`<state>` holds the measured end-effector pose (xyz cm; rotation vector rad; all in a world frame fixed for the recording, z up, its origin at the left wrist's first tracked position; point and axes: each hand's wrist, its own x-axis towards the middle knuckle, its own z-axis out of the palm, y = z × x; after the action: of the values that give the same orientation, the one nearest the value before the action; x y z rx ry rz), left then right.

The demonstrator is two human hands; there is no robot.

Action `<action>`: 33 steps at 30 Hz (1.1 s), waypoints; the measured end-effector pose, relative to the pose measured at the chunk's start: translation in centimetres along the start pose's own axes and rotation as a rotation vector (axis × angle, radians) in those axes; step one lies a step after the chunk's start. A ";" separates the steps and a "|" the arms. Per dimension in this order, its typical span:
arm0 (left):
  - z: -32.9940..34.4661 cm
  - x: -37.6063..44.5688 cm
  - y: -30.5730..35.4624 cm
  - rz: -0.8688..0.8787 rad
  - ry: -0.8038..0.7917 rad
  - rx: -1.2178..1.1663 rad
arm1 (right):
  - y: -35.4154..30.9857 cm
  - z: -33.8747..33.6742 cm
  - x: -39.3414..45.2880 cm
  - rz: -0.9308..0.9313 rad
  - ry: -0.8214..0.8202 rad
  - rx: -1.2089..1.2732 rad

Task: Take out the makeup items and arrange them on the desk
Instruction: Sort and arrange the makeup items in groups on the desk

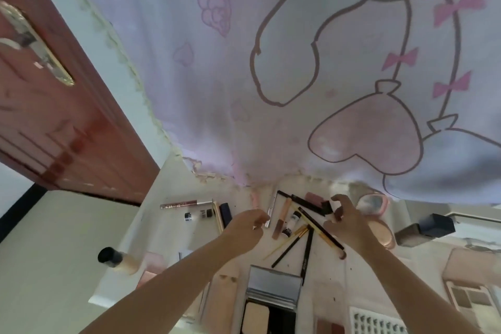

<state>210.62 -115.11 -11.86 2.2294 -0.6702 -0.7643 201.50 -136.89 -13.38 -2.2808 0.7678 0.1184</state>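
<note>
Both hands reach out over the white desk [173, 179]. Left hand [245, 228] has its fingers curled in and pinched near a thin silver stick [270, 215], but I cannot tell if it holds anything. Right hand [345, 221] is curled like a claw, with nothing clearly in it. Between the hands lies a messy pile of makeup: a long black pencil [321, 228], thin gold-handled brushes [287, 245], a peach tube [282, 214] and a tiny bottle with a black cap [291, 221]. Left of the hands lie a sparkly lip gloss [180, 204], two small pots [196, 215] and a dark blue stick [226, 214]. A foundation bottle with a black cap [119, 260] lies farther left. Close to the person sits an open powder case with a mirror [273, 293]. A round pink compact [372, 205] sits past the right hand. The writing on the labels is too blurry to read. A curtain with pink bows and hearts [298, 62] hangs behind the desk.
</note>
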 end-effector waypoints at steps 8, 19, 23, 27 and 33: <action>2.1 1.2 1.9 0.197 -0.234 -0.020 | -5.0 -2.6 -5.4 0.034 -0.001 0.563; 2.5 -0.7 2.8 0.363 -0.077 0.126 | -6.3 -1.3 -6.1 0.117 -0.143 0.403; 2.0 -1.3 2.9 0.351 -0.073 0.524 | -6.0 -0.9 -5.7 0.157 -0.216 0.199; 2.2 -2.1 3.0 0.390 -0.088 0.654 | -6.4 0.8 -5.8 0.015 -0.096 -0.018; -0.4 -3.5 2.8 0.359 -0.307 0.174 | -7.8 1.6 -6.6 -0.144 0.044 0.216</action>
<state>207.82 -114.51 -8.42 2.0720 -1.2897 -0.8963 200.65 -128.15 -7.92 -2.1295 0.6052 -0.0777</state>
